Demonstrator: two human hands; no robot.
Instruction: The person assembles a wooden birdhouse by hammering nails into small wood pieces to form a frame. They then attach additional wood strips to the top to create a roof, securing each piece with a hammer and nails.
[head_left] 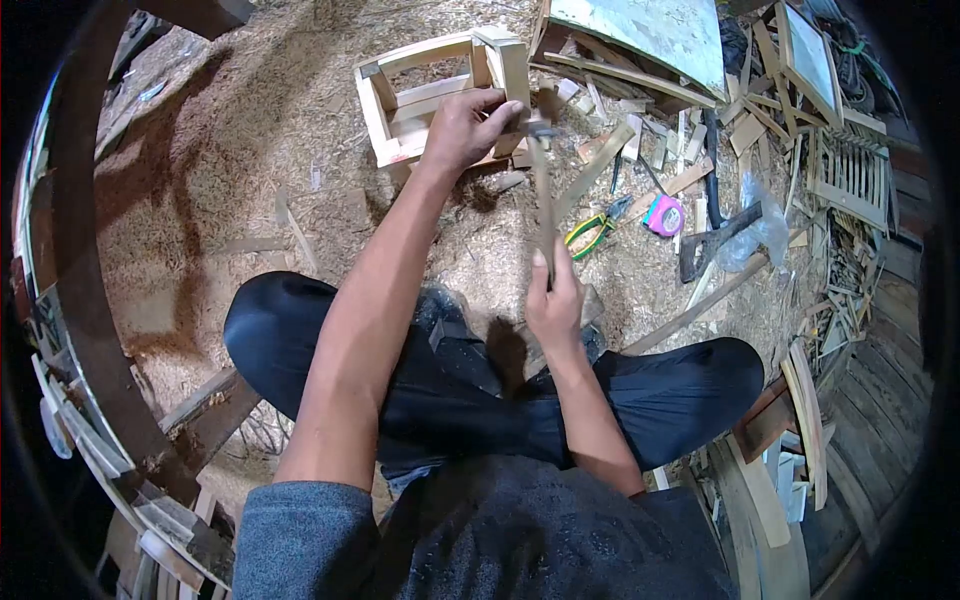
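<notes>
A small wooden frame (440,98) of pale strips sits on the shavings in front of me. My left hand (465,132) is closed at its right-hand post, thumb and fingers against the wood; whether a small piece is also pinched there is hidden. In my right hand (555,300) is a hammer (544,190), gripped low on its wooden handle. The blurred metal head is up beside the post, just right of my left thumb. Pliers (592,233) with yellow-green handles and a pink tape measure (664,215) lie to the right of the hammer.
Wood shavings (240,130) cover the ground. Offcuts and sticks lie at the right, with a dark angled metal tool (715,240) and a clear plastic bag (765,235). A pale board (650,35) stands at the back. My crossed legs (680,395) are close below my hands.
</notes>
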